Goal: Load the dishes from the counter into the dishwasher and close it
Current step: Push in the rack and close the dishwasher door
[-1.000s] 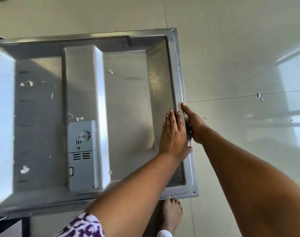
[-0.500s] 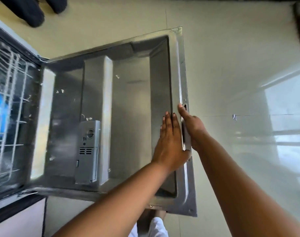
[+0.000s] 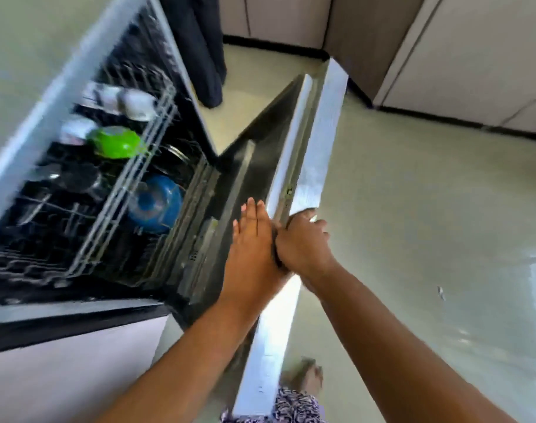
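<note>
The dishwasher door (image 3: 318,141) stands raised about halfway, its steel edge towards me. My left hand (image 3: 254,239) lies flat with straight fingers against the door's inner face. My right hand (image 3: 303,239) grips the door's top edge from the outer side, fingers curled over it. Inside the open dishwasher, the wire rack (image 3: 132,184) holds a green bowl (image 3: 117,141), a blue bowl (image 3: 156,203), white cups (image 3: 135,105) and dark dishes. The picture is blurred by motion.
Pale cabinets (image 3: 443,56) with a black plinth run along the back right. A dark cloth (image 3: 202,50) hangs beside the dishwasher. A shiny tiled floor (image 3: 428,224) spreads to the right. My bare foot (image 3: 306,377) stands below the door.
The door has swung up from lying flat to about halfway. Both hands stayed on its edge and rose with it. The loaded rack has come into view.
</note>
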